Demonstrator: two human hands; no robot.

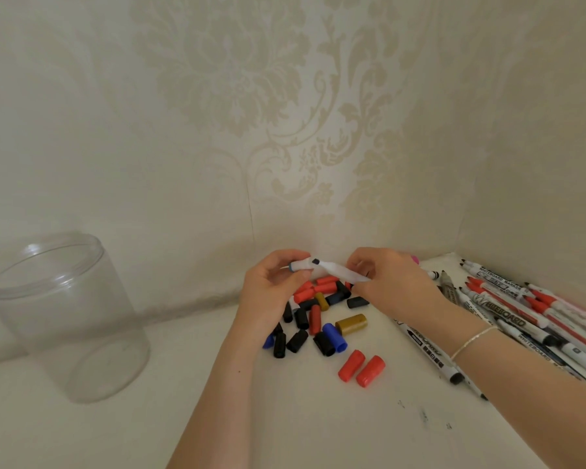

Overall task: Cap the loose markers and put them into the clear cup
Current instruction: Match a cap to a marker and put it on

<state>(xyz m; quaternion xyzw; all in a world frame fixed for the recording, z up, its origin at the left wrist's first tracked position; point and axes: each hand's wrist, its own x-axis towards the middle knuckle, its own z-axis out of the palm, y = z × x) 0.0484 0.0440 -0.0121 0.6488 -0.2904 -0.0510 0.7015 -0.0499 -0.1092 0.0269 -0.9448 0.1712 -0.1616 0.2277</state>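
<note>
I hold one white marker [329, 270] up in the air with both hands, over the pile of caps [313, 316] near the back edge of the table [285, 418]. My left hand [271, 289] curls round the tip end, and my right hand [389, 282] pinches the other end. The marker lies sideways, left to right, with its tip pointing left. I cannot tell if a cap is on it yet. The caps lie just under my hands, closest to my left hand. The clear cup [65, 316] stands well apart at the left side of the table, so I think my left hand has the shorter way there. More markers [521, 316] wait at the right edge.
</note>
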